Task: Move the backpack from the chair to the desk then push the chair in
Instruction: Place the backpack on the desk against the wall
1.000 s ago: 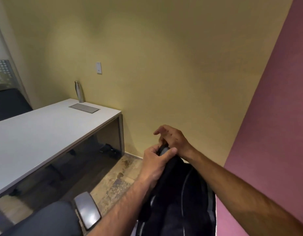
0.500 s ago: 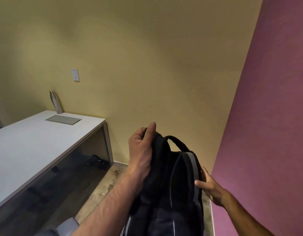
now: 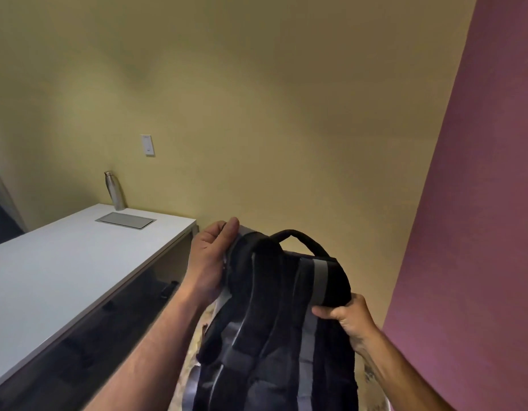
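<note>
You held the backpack (image 3: 274,321) upright in the air to the right of the table (image 3: 64,274), straps facing you, its base cut off by the lower edge of the view. Your left hand (image 3: 209,262) was clamped on the pack's upper left corner, thumb raised along the top. Your right hand (image 3: 345,315) pinched the right shoulder strap just below the grey band, fingers (image 3: 325,311) closed around its edge. The carry handle (image 3: 301,241) stood free between the two hands, untouched.

The table lay low and to the left of the pack, its white top mostly bare. A steel bottle (image 3: 114,191) stood at the table's far edge by the wall, with a grey inset panel (image 3: 125,221) just in front of it. The chair was not in view.

The risks, as judged from this moment: both grips were on soft fabric at the top, so the pack's weight could have pulled a strap through the right hand's pinch and swung the load. A wide swing leftward towards the table's far end could have knocked the bottle over. Loose straps hanging below might have snagged the table's near edge on the way across. Setting it down too close to that edge could have let it tip back off.
</note>
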`<state>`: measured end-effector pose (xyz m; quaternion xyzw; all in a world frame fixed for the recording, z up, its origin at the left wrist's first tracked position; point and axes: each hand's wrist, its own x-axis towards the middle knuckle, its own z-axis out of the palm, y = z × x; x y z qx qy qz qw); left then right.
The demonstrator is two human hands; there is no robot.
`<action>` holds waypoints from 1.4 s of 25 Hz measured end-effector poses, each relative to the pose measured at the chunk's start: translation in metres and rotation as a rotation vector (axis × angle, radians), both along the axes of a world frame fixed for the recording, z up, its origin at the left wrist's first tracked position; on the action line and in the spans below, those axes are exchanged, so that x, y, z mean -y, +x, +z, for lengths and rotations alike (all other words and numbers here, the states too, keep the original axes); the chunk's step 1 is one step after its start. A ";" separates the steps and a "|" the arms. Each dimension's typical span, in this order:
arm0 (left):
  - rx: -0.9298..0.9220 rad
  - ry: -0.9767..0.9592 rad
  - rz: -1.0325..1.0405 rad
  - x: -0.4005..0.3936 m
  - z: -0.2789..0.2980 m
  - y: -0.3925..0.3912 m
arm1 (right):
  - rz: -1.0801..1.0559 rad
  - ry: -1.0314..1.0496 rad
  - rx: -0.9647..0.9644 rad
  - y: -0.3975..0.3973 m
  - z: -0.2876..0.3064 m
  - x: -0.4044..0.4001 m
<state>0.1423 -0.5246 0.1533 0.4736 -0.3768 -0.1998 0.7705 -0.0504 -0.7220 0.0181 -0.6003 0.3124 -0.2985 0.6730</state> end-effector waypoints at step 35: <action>-0.136 0.303 0.582 0.140 -0.126 0.129 | 0.203 -0.238 0.082 0.184 0.067 0.178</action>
